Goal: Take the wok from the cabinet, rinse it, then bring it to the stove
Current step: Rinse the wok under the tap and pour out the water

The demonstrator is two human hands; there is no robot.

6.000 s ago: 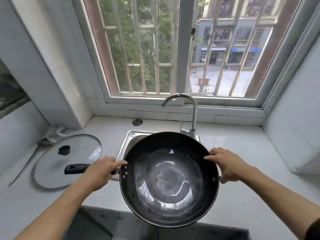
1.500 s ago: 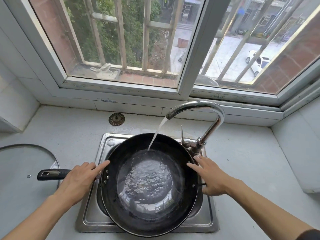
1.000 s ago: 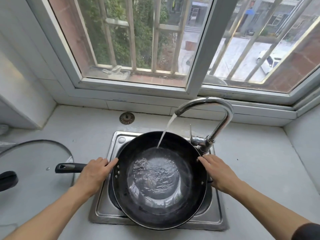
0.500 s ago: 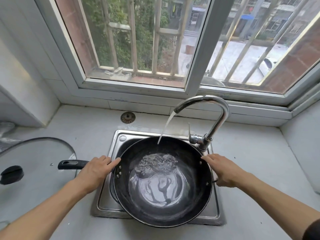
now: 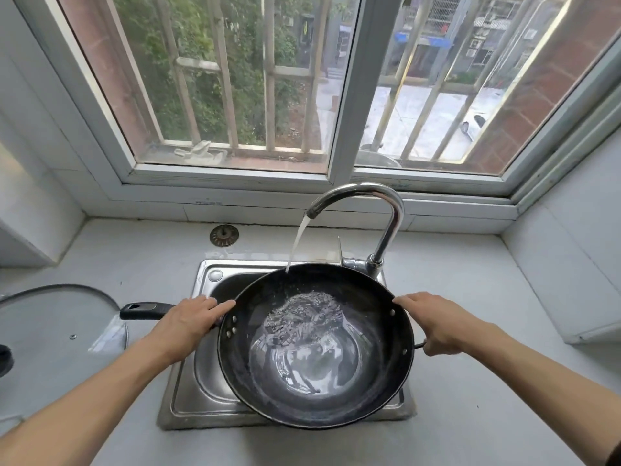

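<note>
Head view, one frame, read left to right. Glass lid (image 5: 57, 327) lies flat on the counter (image 5: 477, 287) at far left, its black knob (image 5: 4, 359) cut by the frame edge. Wok handle (image 5: 148, 311), black, points left and ends just beside the lid's right edge. Left hand (image 5: 188, 324) is closed around the handle where it meets the pan; index finger extends along the rim. Sink (image 5: 188, 391), steel, is set in the counter, with a round strainer (image 5: 224, 235) lying on the counter beyond its far-left corner. Wok (image 5: 316, 344) is over the sink, covering most of the basin, near rim overhanging the sink's near edge; whether it touches the sink cannot be told. Water stream (image 5: 297, 243) falls from the tap (image 5: 379, 213) and meets the wok just inside its far rim; a shallow pool with ripples lies in the bottom. Tap base stands at the sink's far-right corner, spout arching left. Right hand (image 5: 440, 327) grasps the wok's right side, fingers curled round the small loop handle, index finger along the rim. Barred window (image 5: 349, 95) spans the far wall.
</note>
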